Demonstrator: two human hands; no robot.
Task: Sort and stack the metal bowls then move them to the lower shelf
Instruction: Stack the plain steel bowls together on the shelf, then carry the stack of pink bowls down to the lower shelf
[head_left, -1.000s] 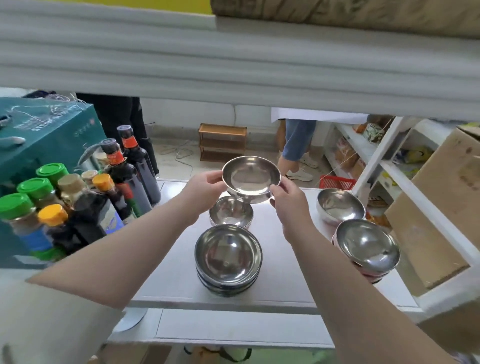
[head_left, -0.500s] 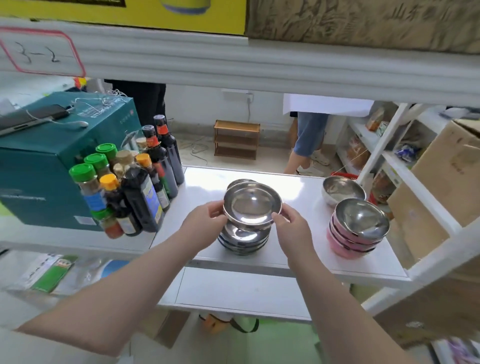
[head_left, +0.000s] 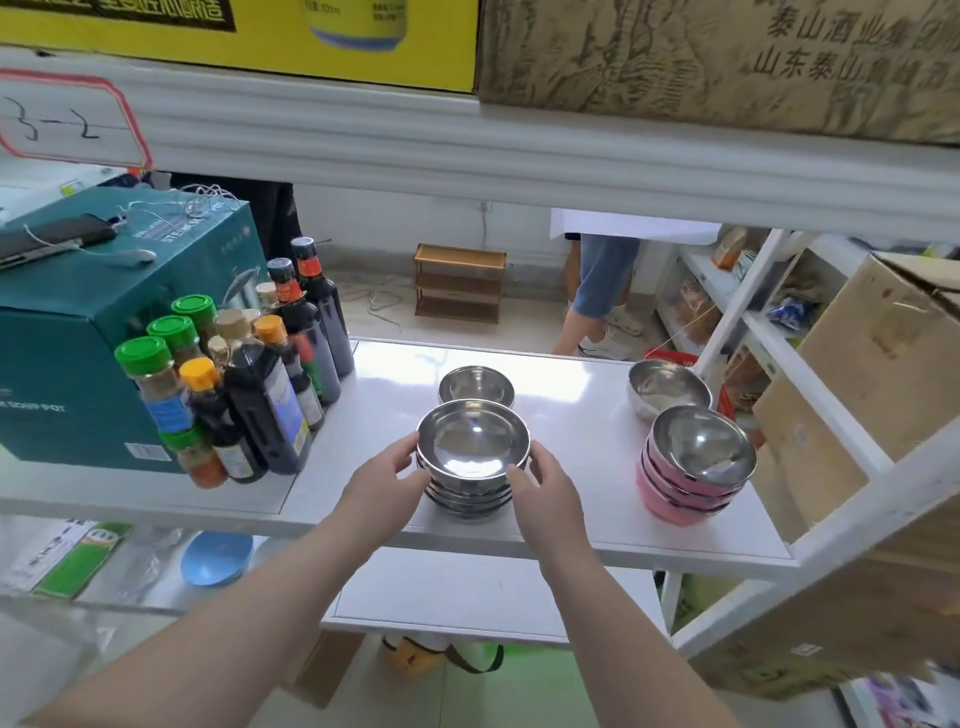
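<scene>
A stack of metal bowls is seen upright, mouths up, near the front edge of the white shelf. It is flanked by the left hand and right hand, each grip spread and curved against the stack's sides, apparently touching. Behind it a single small bowl stands; at right, a pink-sided stack and a lone bowl. Sauce bottles and a teal box are crowded at left.

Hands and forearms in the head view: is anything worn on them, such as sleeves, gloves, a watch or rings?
Nothing that shows. The left hand and right hand are bare, without gloves, and both forearms are uncovered to the bottom edge of the picture. No sleeve, watch, bracelet or ring is visible.
</scene>
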